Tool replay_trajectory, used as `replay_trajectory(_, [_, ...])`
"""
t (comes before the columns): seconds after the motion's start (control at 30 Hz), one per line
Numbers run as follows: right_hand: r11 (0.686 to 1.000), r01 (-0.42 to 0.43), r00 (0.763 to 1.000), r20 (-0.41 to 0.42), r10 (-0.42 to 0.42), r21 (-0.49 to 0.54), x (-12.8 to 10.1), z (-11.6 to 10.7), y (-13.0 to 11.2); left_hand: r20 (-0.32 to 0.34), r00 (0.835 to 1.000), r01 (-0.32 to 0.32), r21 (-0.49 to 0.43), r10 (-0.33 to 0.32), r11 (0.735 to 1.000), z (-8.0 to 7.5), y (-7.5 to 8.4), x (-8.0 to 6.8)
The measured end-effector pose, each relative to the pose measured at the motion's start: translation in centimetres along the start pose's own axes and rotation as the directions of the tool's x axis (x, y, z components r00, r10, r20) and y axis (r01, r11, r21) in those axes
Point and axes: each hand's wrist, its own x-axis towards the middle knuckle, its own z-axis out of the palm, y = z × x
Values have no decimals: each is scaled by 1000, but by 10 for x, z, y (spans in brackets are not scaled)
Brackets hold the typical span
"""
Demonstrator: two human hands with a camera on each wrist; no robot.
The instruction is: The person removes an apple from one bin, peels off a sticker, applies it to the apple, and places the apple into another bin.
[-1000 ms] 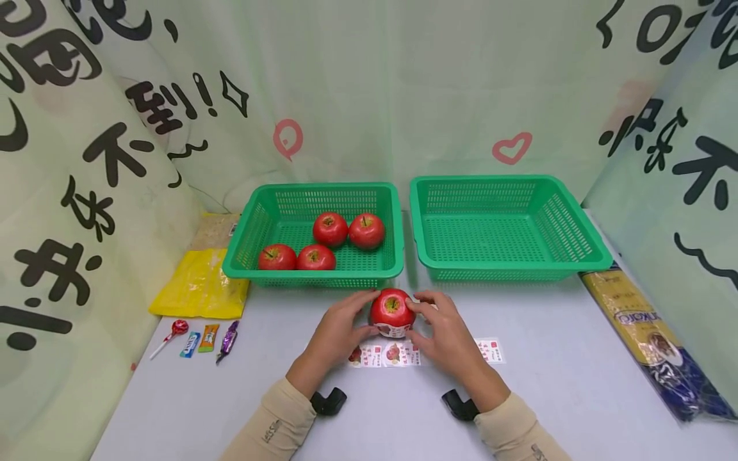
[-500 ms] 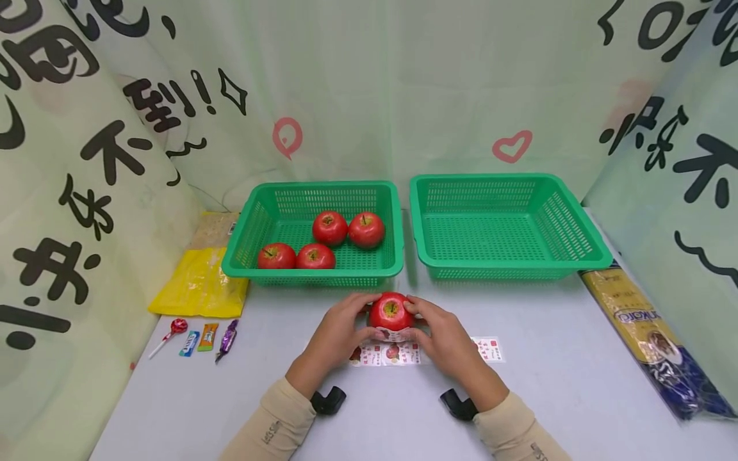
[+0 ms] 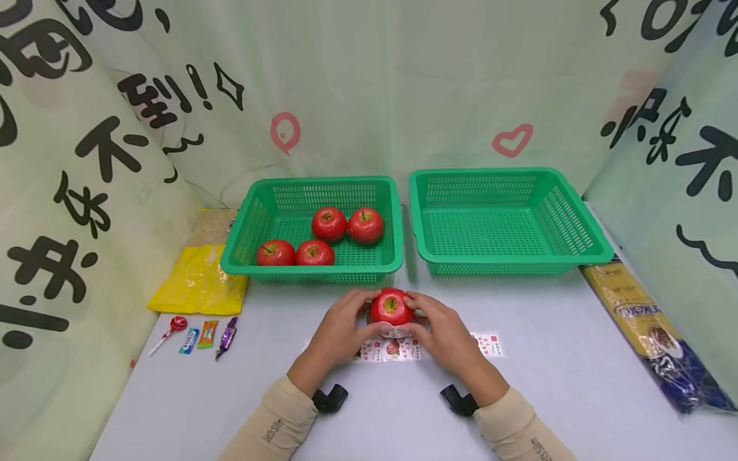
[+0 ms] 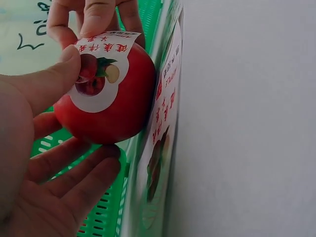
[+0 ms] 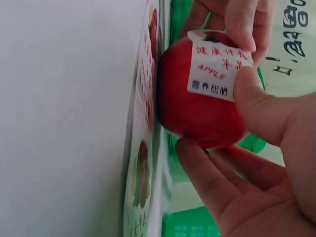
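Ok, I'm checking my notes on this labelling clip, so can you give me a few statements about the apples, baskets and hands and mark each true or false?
1. Both hands hold one apple on the table. True: the left hand and right hand grip it from either side.
2. The right basket holds four apples. False: it holds none; the four apples are in the left basket.
3. A sticker is on the held apple. True: both thumbs press on it.
4. The sticker sheet lies inside a basket. False: it lies on the table in front of the baskets, under the hands.
5. A lollipop lies left of the hands. True.
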Motion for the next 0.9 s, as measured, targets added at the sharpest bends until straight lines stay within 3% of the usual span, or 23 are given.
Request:
replay_trajectory(0.13, [999,24,999,32,-25,26,0,0,2,15,1000,3,-8,-3,1000,-1,-2,0])
replay_trajectory(0.4, [994,59,998,13,-58,-94,1,5,3,1,999,-39,51,39,998,1,-1,0])
replay_trajectory(0.63, [992,48,999,14,-47,-115,1,5,3,24,1000,5,55,-7,998,4,0,1])
replay_trajectory(0.9, [996,62,998,25,-60,-60,1,2,4,36,999,-14,102,11,995,9,0,2])
